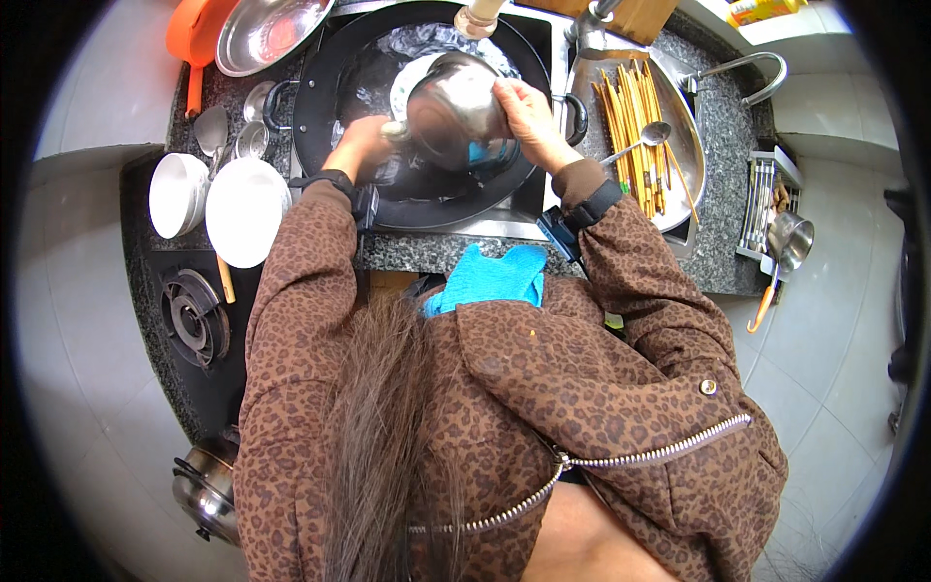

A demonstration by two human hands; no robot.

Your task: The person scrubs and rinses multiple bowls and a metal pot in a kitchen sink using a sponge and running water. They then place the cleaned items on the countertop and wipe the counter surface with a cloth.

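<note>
A large black two-handled wok [429, 211] with water in it sits over the sink under a faucet [478, 18]. Above the water, my right hand [534, 120] grips the rim of a stainless steel bowl [454, 109], whose rounded underside faces up towards me. My left hand [364, 142], somewhat blurred, is just left of that bowl; its fingers close around a small pale thing [395, 131] that I cannot identify. Behind the steel bowl, partly hidden by it, a white dish [409, 84] shows in the wok. A turquoise cloth [498, 276] hangs at the counter's front edge.
Chopsticks and a ladle [654, 133] lie in a metal basin [694, 156] on the right. White bowls [247, 211], a spatula [212, 129], a steel basin [269, 36] and an orange basket [190, 33] stand left. A gas burner [195, 318] is at lower left.
</note>
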